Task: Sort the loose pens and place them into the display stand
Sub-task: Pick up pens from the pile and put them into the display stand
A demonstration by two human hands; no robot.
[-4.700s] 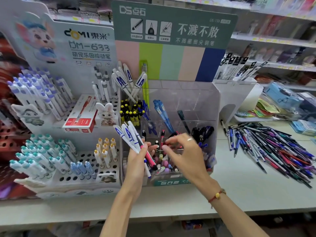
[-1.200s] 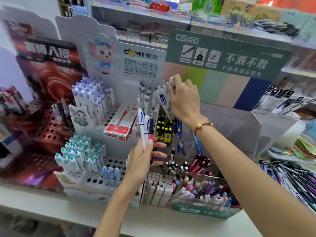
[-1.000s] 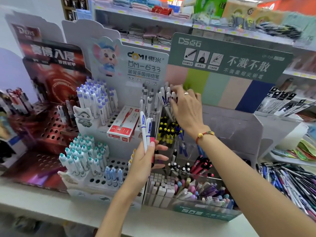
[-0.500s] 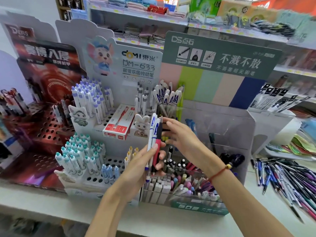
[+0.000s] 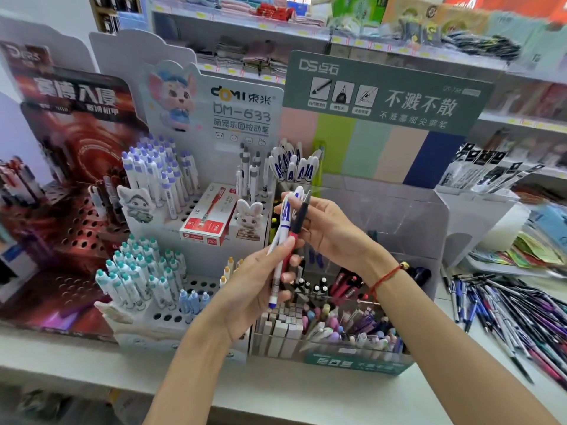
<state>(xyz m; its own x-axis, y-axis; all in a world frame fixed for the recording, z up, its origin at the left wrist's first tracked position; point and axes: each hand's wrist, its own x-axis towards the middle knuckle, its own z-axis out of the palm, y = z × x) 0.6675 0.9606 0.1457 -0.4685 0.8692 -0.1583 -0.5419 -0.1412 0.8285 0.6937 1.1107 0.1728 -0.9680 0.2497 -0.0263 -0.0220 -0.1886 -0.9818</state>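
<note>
While left hand (image 5: 257,283) grips the pens (image 5: 283,240) | right hand (image 5: 319,228) pinches one top | pull straight, drop with matching white-blue bunch (image 5: 294,164), frame centre.

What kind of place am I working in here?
Most likely a stationery shop aisle. Branded cardboard pen display stands hold rows of identical pens, a clear acrylic organizer holds sorted pens, and the shelves behind carry packaged goods above price-tag strips. A pile of loose pens lies on the counter.
</note>
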